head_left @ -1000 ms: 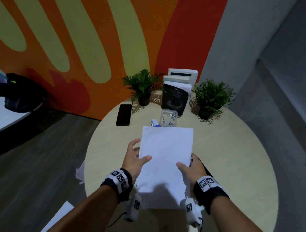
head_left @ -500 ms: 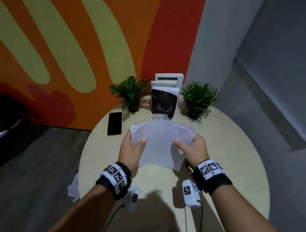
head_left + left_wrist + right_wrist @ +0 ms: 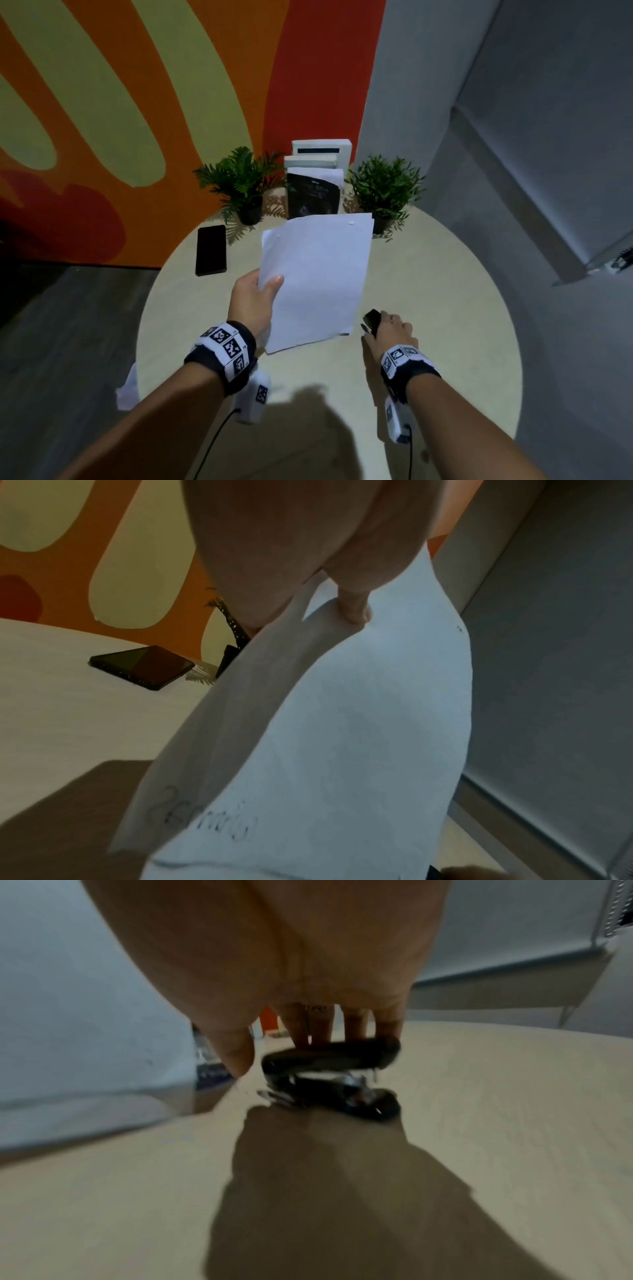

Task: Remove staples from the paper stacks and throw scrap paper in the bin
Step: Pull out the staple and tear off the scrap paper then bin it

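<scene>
My left hand (image 3: 265, 284) pinches the left edge of a white paper stack (image 3: 315, 277), thumb on top, and holds it lifted and tilted above the round table (image 3: 445, 308). Small marks show near the stack's two far corners. In the left wrist view the sheets (image 3: 359, 723) hang curved from my fingers (image 3: 352, 610), with faint handwriting on the underside. A black staple remover (image 3: 371, 318) lies on the table just right of the stack's near corner. My right hand (image 3: 387, 325) covers it, fingers curled over its top (image 3: 329, 1074), thumb beside it.
A black phone (image 3: 210, 250) lies at the table's far left. Two potted plants (image 3: 239, 181) (image 3: 383, 188) flank upright boxes and a dark booklet (image 3: 315, 185) at the back. A crumpled white scrap (image 3: 128, 390) hangs off the table's near left edge.
My right hand has let go of the paper and dropped to the staple remover on the table. My left hand alone now holds the stack, raised higher and flatter.
</scene>
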`<control>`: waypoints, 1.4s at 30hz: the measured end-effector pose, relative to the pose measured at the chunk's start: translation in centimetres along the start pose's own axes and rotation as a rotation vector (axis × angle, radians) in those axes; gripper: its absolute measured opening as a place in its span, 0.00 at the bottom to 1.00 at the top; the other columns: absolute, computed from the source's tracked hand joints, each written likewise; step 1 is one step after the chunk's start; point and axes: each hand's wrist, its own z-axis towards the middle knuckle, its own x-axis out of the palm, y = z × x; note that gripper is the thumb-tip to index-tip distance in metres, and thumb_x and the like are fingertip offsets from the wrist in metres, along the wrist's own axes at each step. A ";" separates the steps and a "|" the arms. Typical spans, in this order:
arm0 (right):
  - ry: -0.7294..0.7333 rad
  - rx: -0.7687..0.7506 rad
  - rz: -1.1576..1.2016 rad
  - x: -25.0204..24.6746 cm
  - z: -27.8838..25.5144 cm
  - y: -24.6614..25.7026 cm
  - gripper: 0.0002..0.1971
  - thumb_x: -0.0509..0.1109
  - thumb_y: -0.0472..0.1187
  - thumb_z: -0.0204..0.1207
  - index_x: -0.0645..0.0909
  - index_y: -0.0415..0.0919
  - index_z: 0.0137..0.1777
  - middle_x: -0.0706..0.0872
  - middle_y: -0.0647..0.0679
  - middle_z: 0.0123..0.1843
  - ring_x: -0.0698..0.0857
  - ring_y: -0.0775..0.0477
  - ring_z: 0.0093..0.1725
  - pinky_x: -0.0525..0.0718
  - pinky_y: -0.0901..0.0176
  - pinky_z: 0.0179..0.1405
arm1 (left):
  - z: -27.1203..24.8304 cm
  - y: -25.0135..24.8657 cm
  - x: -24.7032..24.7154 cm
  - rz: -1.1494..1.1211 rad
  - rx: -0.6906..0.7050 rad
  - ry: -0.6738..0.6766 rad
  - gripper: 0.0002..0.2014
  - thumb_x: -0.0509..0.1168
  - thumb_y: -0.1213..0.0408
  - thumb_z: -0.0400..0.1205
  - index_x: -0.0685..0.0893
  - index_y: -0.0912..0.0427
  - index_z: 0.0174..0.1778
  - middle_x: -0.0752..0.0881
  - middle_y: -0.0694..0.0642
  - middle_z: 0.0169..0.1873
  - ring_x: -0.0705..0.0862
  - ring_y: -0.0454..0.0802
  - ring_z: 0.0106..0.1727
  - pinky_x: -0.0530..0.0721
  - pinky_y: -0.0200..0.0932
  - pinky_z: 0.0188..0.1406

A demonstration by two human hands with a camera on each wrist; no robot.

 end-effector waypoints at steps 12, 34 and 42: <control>-0.295 0.051 0.458 -5.5 -0.9 1.3 0.16 0.65 0.53 0.80 0.66 0.44 0.57 0.85 0.40 0.50 0.84 0.38 0.43 0.81 0.50 0.40 | 0.9 -0.9 -1.6 0.072 0.063 -0.010 0.07 0.62 0.69 0.89 0.84 0.57 0.57 0.85 0.40 0.42 0.86 0.35 0.39 0.77 0.20 0.25; -0.557 -0.447 0.985 -19.4 -4.4 12.1 0.20 0.63 0.52 0.83 0.72 0.39 0.66 0.82 0.52 0.51 0.81 0.51 0.49 0.73 0.70 0.38 | 0.1 -2.9 1.2 0.132 0.157 0.265 0.12 0.62 0.66 0.89 0.90 0.58 0.44 0.92 0.59 0.38 0.88 0.45 0.36 0.80 0.32 0.34; -0.633 -0.422 0.849 -18.6 -4.3 14.5 0.23 0.62 0.63 0.79 0.79 0.42 0.56 0.85 0.50 0.39 0.84 0.47 0.39 0.82 0.55 0.38 | 0.2 -2.3 1.3 0.080 0.152 0.322 0.12 0.63 0.64 0.88 0.88 0.62 0.43 0.91 0.68 0.41 0.85 0.51 0.36 0.80 0.46 0.39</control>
